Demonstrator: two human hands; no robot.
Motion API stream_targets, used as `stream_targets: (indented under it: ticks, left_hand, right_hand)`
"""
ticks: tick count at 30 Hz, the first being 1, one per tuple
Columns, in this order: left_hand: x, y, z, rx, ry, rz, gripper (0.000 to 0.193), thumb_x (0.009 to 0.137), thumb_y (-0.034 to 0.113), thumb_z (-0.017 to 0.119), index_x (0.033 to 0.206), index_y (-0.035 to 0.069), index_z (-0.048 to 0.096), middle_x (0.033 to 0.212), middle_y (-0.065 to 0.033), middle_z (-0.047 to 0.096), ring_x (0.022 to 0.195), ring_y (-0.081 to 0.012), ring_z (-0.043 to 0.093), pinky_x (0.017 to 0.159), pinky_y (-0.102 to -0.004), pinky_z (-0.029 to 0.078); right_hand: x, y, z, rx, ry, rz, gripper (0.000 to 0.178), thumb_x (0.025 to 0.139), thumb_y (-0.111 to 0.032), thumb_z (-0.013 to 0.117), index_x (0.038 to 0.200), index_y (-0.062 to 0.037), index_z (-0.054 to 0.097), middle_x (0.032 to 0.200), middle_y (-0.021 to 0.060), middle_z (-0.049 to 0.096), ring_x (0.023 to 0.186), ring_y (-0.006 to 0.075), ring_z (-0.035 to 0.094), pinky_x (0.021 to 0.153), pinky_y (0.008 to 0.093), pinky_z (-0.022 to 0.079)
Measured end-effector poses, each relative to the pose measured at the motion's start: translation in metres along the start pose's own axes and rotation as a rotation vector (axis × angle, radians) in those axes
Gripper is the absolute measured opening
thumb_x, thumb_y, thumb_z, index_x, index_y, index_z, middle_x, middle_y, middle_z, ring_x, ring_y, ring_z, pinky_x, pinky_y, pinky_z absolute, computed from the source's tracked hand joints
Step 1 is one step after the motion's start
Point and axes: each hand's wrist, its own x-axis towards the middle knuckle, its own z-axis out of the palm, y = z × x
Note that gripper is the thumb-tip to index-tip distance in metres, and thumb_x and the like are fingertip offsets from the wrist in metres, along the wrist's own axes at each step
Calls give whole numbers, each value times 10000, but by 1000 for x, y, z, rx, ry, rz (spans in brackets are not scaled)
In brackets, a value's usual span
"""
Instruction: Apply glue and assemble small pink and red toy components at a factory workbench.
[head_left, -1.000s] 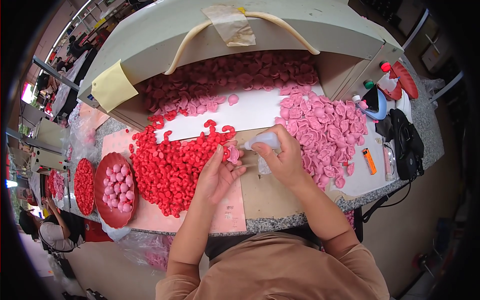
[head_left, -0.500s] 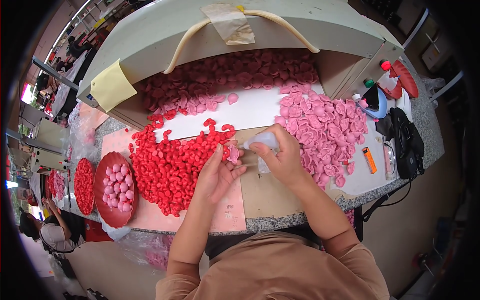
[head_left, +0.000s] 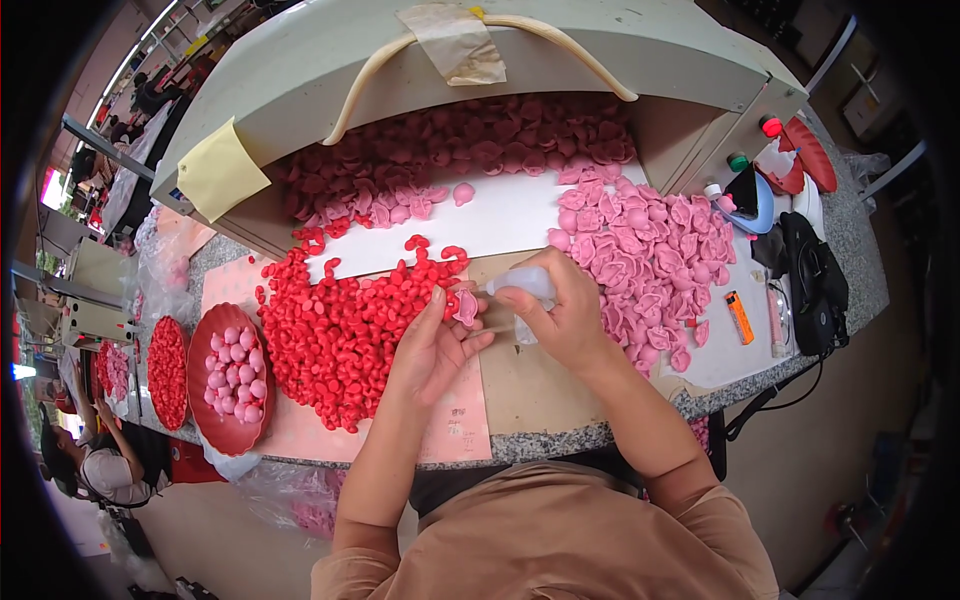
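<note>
Between the thumb and fingers of my left hand (head_left: 432, 345) is a small pink cupped piece (head_left: 466, 307), with a bit of red showing beside it. My right hand (head_left: 562, 312) is closed round a translucent white squeeze bottle (head_left: 525, 285), its tip pointing left at the pink piece. Whether the tip touches the piece I cannot tell. To the left of my hands spreads a heap of small red curved pieces (head_left: 340, 340). Many pink petal-like shells (head_left: 650, 260) lie in a pile to the right.
A grey machine (head_left: 560, 60) with an open front arches over more pink pieces. At left, a red dish (head_left: 215, 425) holds pink balls; a second dish of red pieces (head_left: 168, 375) stands beyond. An orange lighter (head_left: 739, 318) and black bag (head_left: 812, 285) lie right. A co-worker (head_left: 105, 465) sits far left.
My hands keep almost the same position, the bottle still close to the pink piece. The co-worker at far left has shifted slightly, with an arm raised.
</note>
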Motion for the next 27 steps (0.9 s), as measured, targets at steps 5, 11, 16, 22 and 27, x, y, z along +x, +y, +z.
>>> stream_targets:
  ticks: [5,11,16,22,27]
  left_hand:
    - [1,0,-1,7,28,0,402,963,375,434,1158,31,507,1004,-115,608,805,-151,607,782,-356,538]
    - [-1,1,-1,17,17,-3,412,964,376,431,1181,33,499,1011,-114,608,818,-154,607,785,-361,536]
    - [-1,1,-1,31,5,-2,412,965,373,431,1194,36,495,1015,-111,608,830,-154,606,788,-363,534]
    - [-1,1,-1,35,15,6,412,963,372,436,1195,37,495,1023,-112,607,839,-154,606,791,-366,534]
    - [0,0,-3,25,9,-1,415,962,372,437,1199,36,492,1037,-114,604,856,-158,607,796,-371,534]
  right_hand:
    - [1,-1,-1,24,1,1,266,806,-254,698,870,-32,566,754,81,599,647,192,585,585,291,449]
    - [0,-1,-1,45,7,28,264,816,-262,689,866,-34,566,753,80,603,649,179,586,582,281,446]
    - [1,1,0,11,14,1,271,814,-270,692,862,-36,565,742,78,599,640,184,582,577,281,443]
    - [0,-1,0,15,15,13,276,810,-275,696,860,-36,566,738,79,594,635,196,581,573,288,444]
    - [0,-2,0,19,19,3,273,807,-273,699,857,-38,570,738,81,589,631,196,578,567,288,440]
